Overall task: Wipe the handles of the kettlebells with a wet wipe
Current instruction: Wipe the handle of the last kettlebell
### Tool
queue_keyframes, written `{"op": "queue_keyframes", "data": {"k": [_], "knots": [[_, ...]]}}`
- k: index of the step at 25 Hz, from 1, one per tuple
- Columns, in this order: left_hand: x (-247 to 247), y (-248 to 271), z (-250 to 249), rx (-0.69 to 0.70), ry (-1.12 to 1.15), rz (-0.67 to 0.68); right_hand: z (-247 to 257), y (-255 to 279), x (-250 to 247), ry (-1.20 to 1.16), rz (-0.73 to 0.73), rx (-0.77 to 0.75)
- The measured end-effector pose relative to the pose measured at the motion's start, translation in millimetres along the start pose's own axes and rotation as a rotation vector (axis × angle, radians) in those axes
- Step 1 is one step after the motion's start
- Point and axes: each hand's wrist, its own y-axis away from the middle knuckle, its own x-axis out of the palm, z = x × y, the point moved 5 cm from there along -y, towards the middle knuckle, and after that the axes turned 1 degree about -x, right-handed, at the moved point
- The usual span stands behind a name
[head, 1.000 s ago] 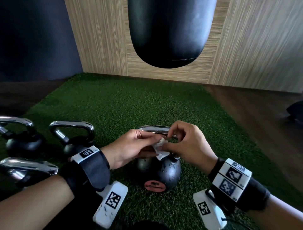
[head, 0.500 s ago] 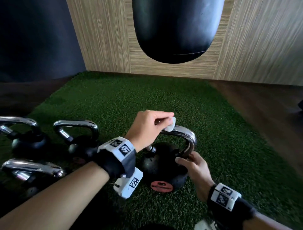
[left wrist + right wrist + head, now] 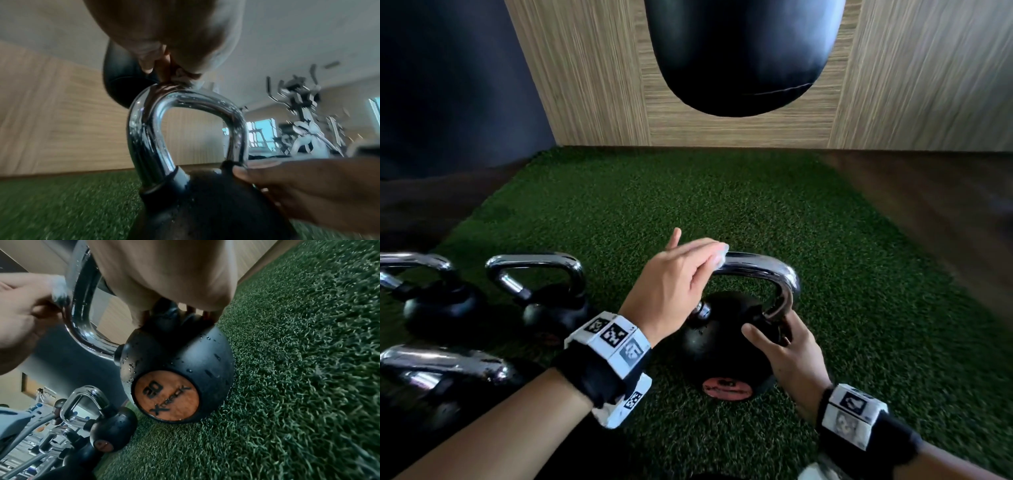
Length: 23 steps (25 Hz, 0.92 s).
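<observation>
A black kettlebell [image 3: 722, 349] with an orange "20" label stands on the green turf [image 3: 722, 205]. Its chrome handle [image 3: 763, 270] arches above it, wet with droplets. My left hand [image 3: 709, 260] pinches a small white wet wipe [image 3: 722, 255] and presses it on the top bar of the handle, left of its middle. My right hand [image 3: 767, 335] grips the kettlebell where the handle's right leg meets the ball. In the right wrist view the wet wipe [image 3: 58, 288] lies against the chrome handle [image 3: 82, 313]. The left wrist view shows the handle [image 3: 144, 129] from below my fingers.
Three more chrome-handled kettlebells stand to the left: one close by [image 3: 551, 308], one further left [image 3: 438, 308], one nearer me [image 3: 441, 377]. A black punching bag [image 3: 739, 51] hangs ahead over the turf. Dark wooden floor [image 3: 928, 205] borders the turf on the right.
My right hand let go of the wipe and dropped to the kettlebell's right side. My left hand took the wipe up onto the handle's top bar and shifted slightly left along it.
</observation>
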Motion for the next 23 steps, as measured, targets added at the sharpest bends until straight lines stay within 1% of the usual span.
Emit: {"op": "queue_keyframes", "data": {"k": [2,3,5,6,7,9,11,14,16,17,19,20,21,23], "knots": [[3.6,10.0,-6.8,0.045,-0.034,-0.014,-1.9,-1.8,-1.1,0.004,-0.003,0.014],[3.0,14.1,-5.1,0.021,-0.011,-0.041,-2.6,-2.4,-1.0,-0.006,0.009,0.018],[-2.4,19.7,8.8,-0.085,0.051,-0.12,-2.7,-3.2,-1.1,-0.037,0.051,0.013],[-5.5,21.6,19.2,-0.16,0.071,-0.155,-2.2,-4.2,-0.9,-0.054,0.071,0.011],[-7.5,22.8,30.9,-0.241,0.083,-0.169,-2.3,-5.5,-0.6,-0.069,0.083,0.011],[-5.7,25.8,49.6,-0.366,0.118,-0.135,-4.4,-6.7,-0.6,-0.088,0.086,0.01],[-2.2,32.6,52.6,-0.393,0.173,-0.12,-6.1,-5.1,-0.1,-0.088,0.085,0.017],[0.1,45.3,52.5,-0.396,0.285,-0.21,-4.1,-11.5,-0.9,-0.07,0.112,0.016],[7.4,52.0,61.9,-0.456,0.337,-0.264,-1.3,-24.3,-4.5,-0.089,0.178,0.04],[14.3,57.2,68.0,-0.525,0.373,-0.269,0.8,-29.6,-6.5,-0.092,0.214,0.049],[31.9,72.6,75.8,-0.688,0.489,-0.254,5.8,-35.5,-9.2,-0.064,0.256,0.042],[40.2,82.1,76.8,-0.737,0.534,-0.232,6.7,-35.9,-9.1,-0.045,0.263,0.027],[47.1,89.9,75.5,-0.748,0.547,-0.188,7.9,-35.4,-9.1,-0.029,0.265,0.01],[56.2,99.6,75.4,-0.722,0.559,-0.082,10.5,-35.7,-10.2,-0.003,0.255,-0.014]]}}
